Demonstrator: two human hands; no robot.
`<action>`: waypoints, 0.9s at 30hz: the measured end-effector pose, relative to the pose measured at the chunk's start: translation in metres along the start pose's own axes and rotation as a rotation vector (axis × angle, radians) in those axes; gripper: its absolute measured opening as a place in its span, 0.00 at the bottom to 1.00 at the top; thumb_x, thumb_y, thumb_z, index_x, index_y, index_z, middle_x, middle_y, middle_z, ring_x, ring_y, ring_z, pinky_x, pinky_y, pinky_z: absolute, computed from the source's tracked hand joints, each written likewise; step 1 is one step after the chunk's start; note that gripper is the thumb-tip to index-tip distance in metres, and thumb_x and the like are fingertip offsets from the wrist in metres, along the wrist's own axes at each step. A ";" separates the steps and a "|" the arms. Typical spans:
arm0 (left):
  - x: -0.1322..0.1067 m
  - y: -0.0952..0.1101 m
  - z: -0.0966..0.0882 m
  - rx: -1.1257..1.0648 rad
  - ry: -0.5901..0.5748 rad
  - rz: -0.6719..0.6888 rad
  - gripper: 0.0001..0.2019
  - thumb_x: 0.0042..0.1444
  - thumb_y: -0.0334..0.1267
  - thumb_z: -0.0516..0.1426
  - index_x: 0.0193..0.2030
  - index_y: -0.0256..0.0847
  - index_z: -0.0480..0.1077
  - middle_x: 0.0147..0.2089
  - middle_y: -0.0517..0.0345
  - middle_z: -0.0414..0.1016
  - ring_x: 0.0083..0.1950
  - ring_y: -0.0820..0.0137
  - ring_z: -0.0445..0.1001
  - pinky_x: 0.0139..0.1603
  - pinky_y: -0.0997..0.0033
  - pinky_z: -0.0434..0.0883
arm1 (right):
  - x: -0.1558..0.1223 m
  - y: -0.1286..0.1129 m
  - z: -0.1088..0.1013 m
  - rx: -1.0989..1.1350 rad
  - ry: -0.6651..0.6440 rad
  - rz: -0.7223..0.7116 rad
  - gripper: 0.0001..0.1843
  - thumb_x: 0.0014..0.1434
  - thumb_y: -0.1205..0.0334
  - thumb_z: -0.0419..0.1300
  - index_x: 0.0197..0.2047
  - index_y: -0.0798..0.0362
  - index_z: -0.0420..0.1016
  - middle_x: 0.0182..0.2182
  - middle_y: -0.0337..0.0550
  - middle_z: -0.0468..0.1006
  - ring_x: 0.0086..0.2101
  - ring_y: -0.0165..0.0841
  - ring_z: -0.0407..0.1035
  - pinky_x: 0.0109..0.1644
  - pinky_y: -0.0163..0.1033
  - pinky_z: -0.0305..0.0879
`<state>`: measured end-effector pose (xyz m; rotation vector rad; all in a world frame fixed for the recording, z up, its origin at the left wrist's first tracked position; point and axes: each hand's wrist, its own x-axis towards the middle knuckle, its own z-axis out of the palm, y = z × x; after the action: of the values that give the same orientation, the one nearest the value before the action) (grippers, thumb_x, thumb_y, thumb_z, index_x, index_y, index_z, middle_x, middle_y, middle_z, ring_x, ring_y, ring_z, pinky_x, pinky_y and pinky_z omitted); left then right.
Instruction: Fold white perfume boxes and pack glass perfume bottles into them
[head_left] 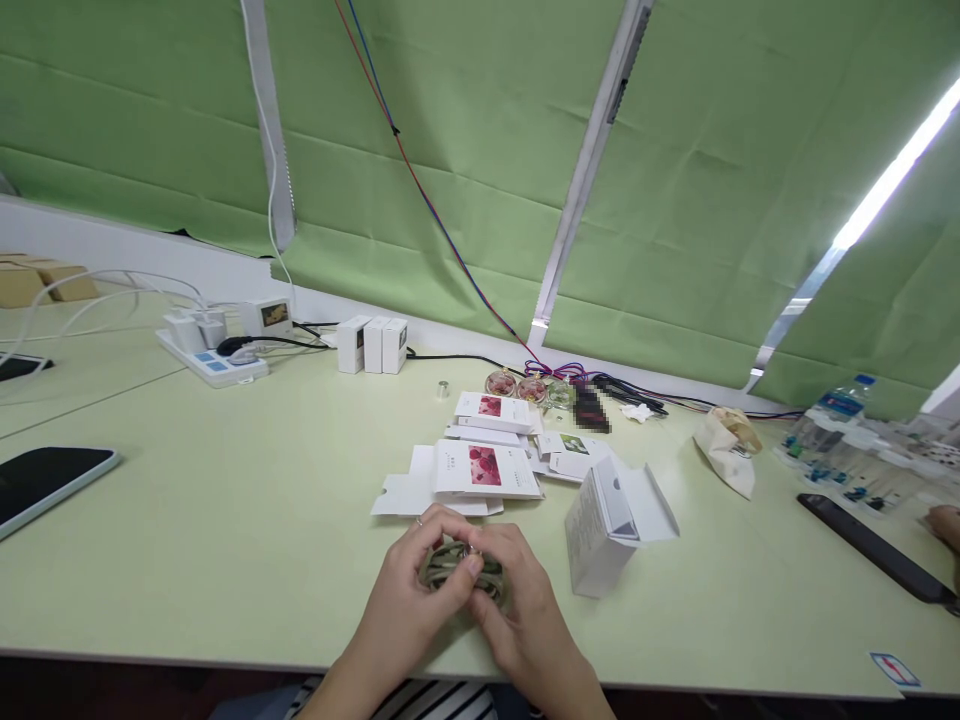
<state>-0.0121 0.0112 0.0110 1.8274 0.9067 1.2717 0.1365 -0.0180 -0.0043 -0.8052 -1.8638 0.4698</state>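
Observation:
My left hand (427, 570) and my right hand (521, 600) are closed together around a small round bottle (450, 568) near the front of the table. It looks clear, with green and dark streaks inside, and a small shiny neck shows at its top between my fingertips. My fingers cover much of it. Just beyond my hands lie white flattened boxes with red flower pictures (484, 468). An upright white box (600, 530) with its flap open stands right of my right hand.
Round bottles with red and green contents (532, 388) stand behind the boxes, near a small silver cap (443, 389). Small white boxes (373, 345) and a power strip (214, 365) are back left; a phone (52, 480) lies left. At right are a cloth pouch (727, 445), clear containers (847, 455) and another person's hand (945, 525).

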 end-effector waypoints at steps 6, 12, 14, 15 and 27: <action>-0.001 0.000 0.000 -0.017 -0.026 -0.008 0.03 0.56 0.36 0.55 0.33 0.42 0.69 0.33 0.59 0.71 0.37 0.67 0.71 0.40 0.70 0.68 | -0.001 0.000 0.000 0.003 -0.001 0.002 0.29 0.56 0.77 0.53 0.58 0.43 0.58 0.48 0.46 0.69 0.49 0.35 0.67 0.53 0.42 0.68; 0.000 0.003 0.000 -0.018 -0.021 -0.002 0.04 0.55 0.36 0.54 0.32 0.41 0.69 0.33 0.59 0.71 0.37 0.68 0.71 0.40 0.71 0.68 | 0.000 0.000 0.000 -0.017 0.009 -0.011 0.29 0.56 0.76 0.53 0.58 0.44 0.58 0.47 0.46 0.70 0.48 0.35 0.68 0.52 0.42 0.69; 0.000 0.002 -0.001 -0.022 -0.028 -0.015 0.04 0.56 0.36 0.54 0.33 0.41 0.69 0.34 0.59 0.72 0.38 0.67 0.72 0.41 0.70 0.69 | -0.001 0.001 0.001 -0.057 0.009 -0.024 0.30 0.57 0.76 0.53 0.60 0.44 0.56 0.49 0.47 0.69 0.49 0.36 0.67 0.53 0.43 0.69; 0.000 0.001 -0.001 -0.024 -0.032 -0.027 0.04 0.56 0.37 0.55 0.34 0.41 0.70 0.35 0.58 0.72 0.39 0.67 0.72 0.42 0.69 0.69 | -0.001 0.001 0.002 -0.082 0.009 -0.028 0.32 0.57 0.76 0.52 0.61 0.44 0.54 0.50 0.47 0.69 0.50 0.36 0.66 0.53 0.44 0.69; -0.001 0.002 -0.003 -0.003 -0.004 -0.049 0.05 0.54 0.37 0.56 0.38 0.42 0.70 0.38 0.56 0.75 0.41 0.65 0.73 0.44 0.67 0.70 | -0.005 0.005 0.004 -0.202 0.038 -0.030 0.35 0.57 0.75 0.52 0.65 0.46 0.48 0.51 0.50 0.70 0.50 0.38 0.68 0.52 0.46 0.70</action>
<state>-0.0151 0.0101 0.0131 1.7946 0.9409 1.2382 0.1354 -0.0183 -0.0125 -0.9123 -1.9057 0.2479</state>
